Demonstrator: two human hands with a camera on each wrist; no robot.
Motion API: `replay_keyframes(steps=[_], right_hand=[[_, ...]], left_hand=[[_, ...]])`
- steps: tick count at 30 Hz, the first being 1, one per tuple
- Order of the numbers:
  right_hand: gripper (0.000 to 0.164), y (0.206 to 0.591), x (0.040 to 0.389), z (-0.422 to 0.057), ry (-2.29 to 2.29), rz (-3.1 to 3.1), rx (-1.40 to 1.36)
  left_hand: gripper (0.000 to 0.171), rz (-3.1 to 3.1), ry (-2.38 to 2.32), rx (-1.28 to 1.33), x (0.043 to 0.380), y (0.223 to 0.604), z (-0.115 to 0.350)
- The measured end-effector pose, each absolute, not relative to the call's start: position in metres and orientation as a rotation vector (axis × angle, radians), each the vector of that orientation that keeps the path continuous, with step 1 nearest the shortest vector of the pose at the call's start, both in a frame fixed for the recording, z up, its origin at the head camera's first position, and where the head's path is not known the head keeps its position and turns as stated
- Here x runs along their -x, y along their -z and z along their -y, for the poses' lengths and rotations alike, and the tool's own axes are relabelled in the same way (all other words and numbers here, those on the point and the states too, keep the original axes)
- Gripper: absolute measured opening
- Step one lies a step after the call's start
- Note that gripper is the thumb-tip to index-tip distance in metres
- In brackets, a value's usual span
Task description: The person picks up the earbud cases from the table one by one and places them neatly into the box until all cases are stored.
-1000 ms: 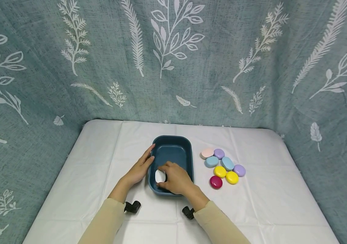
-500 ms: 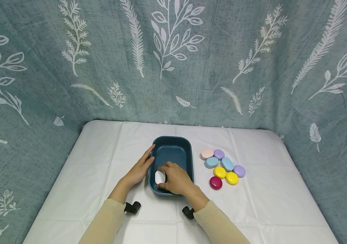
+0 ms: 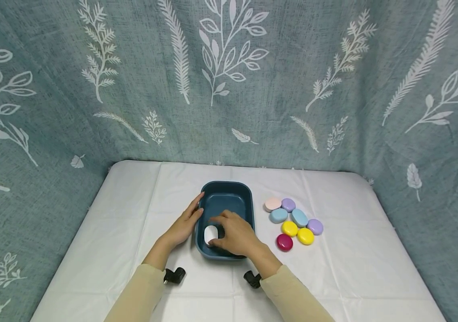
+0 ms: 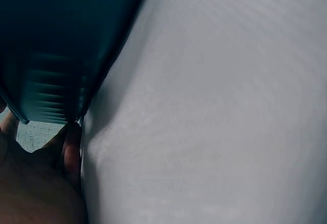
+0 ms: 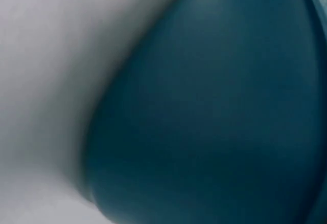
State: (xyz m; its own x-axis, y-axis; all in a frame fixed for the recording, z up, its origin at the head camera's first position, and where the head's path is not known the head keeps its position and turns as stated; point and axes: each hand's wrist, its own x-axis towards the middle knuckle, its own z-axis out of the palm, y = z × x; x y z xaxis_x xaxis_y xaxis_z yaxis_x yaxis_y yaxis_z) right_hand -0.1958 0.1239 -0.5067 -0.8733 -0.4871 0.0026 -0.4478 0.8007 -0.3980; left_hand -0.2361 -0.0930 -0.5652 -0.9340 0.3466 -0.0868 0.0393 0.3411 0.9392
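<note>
A deep blue rectangular tray (image 3: 229, 184) sits mid-table, its outer wall (image 5: 204, 91) filling much of the right wrist view. Inside, near its front left corner, lies a smooth white rounded piece (image 3: 210, 235). My right hand (image 3: 234, 235) reaches over the tray, thumb at the piece's near edge and index finger spread just beyond its far edge. Against the tray's left side rests my left hand (image 3: 181, 227), fingers extended along the wall. In the left wrist view, the left hand's fingers (image 4: 71, 152) show dark beside the tray's ribbed side.
Right of the tray is a loose cluster of rounded pieces: pale pink (image 3: 272, 205), purple (image 3: 288, 205), light blue (image 3: 279, 215), yellow (image 3: 305, 236) and dark red (image 3: 284, 242). A white cloth (image 3: 132, 188) covers the table; a patterned green curtain (image 3: 229, 112) hangs behind.
My right hand's fingers have spread away from the white piece, which they pinched before, and the wrist has shifted slightly right. The left hand stays at the tray's side.
</note>
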Motion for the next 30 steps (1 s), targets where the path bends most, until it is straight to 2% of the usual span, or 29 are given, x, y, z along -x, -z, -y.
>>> replay_keyframes(steps=[10,30], right_hand=[[0.065,0.487,0.204,-0.150,0.713,-2.931,0.705],[0.061,0.485,0.223,-0.209,0.930,-3.029,0.394]], left_hand=[[0.053,-2.343,-1.631,-0.334,0.236,0.565,0.091],[0.053,-2.370,-1.630,-0.317,0.236,0.565,0.091]])
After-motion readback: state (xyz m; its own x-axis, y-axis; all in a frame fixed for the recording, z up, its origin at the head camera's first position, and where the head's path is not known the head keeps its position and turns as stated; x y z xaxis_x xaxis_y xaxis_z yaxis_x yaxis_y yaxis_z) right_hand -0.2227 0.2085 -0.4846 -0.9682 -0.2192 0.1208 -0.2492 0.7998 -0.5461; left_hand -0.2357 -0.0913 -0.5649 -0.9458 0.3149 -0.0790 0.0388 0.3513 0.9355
